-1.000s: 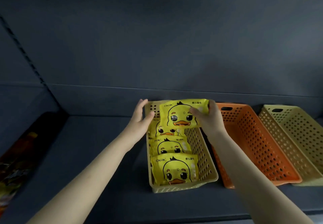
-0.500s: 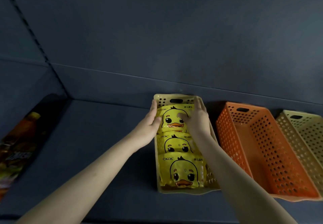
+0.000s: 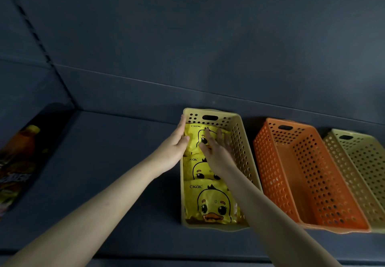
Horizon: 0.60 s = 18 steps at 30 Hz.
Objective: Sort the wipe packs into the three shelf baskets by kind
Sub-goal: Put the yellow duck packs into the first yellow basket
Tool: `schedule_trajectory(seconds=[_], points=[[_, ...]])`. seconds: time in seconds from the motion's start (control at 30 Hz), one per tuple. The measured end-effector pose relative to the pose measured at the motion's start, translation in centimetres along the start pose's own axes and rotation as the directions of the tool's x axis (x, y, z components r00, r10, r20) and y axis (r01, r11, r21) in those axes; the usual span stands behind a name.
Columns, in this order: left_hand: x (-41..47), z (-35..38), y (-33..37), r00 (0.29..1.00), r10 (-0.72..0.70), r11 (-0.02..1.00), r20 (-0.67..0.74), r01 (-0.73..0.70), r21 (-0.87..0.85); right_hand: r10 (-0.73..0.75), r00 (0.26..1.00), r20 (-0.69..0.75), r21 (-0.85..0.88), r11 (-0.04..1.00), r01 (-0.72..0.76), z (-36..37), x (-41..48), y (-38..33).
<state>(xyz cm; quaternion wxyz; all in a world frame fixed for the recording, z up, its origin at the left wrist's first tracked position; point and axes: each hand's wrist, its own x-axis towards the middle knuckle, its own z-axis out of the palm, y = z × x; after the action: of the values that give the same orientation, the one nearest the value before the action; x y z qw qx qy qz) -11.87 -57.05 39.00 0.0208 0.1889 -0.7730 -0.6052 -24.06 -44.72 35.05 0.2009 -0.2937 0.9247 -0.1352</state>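
The rear duck pack (image 3: 194, 139) is lying flat at the far end of the yellow basket (image 3: 246, 148), directly under both hands. The right hand (image 3: 216, 152) is pressing on it with straight, spread fingers, seemingly seating it level behind the middle duck pack (image 3: 196, 170) and the front duck pack (image 3: 212, 202), which are lying nearer the wrists. The left hand (image 3: 177, 148) is resting straight-fingered along the basket's left wall, thumb touching the pack's edge, probably steadying both. Neither hand is gripping anything. Right of the right forearm, the orange basket (image 3: 277, 162) and the pale basket (image 3: 337, 154) are standing side by side, presumably waiting for other kinds.
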Motion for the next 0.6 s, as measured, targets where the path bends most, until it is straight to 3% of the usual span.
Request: schedule_trajectory(seconds=[0.2, 0.37, 0.47, 0.6], points=[[0.2, -0.1, -0.1, 1.000, -0.012, 1.000, -0.002, 0.012, -0.005, -0.026, 0.998, 0.051, -0.098, 0.995, 0.031, -1.0, 0.7, -0.2], [0.2, 0.5, 0.1, 1.000, 0.000, 1.000, -0.027, -0.001, -0.019, -0.166, 0.985, 0.040, 0.120, 0.980, 0.161, -4.0, -3.6, -0.1], [0.3, 0.7, 0.0, 0.999, 0.014, 0.999, -0.037, -0.015, -0.042, -0.260, 0.936, 0.237, 0.206, 0.955, 0.213, -3.6, -7.0, 0.5], [0.3, 0.6, -0.1, 1.000, 0.011, 0.999, -0.027, -0.012, -0.038, -0.245, 0.862, 0.445, 0.050, 0.967, 0.249, -1.6, -8.1, 1.4]])
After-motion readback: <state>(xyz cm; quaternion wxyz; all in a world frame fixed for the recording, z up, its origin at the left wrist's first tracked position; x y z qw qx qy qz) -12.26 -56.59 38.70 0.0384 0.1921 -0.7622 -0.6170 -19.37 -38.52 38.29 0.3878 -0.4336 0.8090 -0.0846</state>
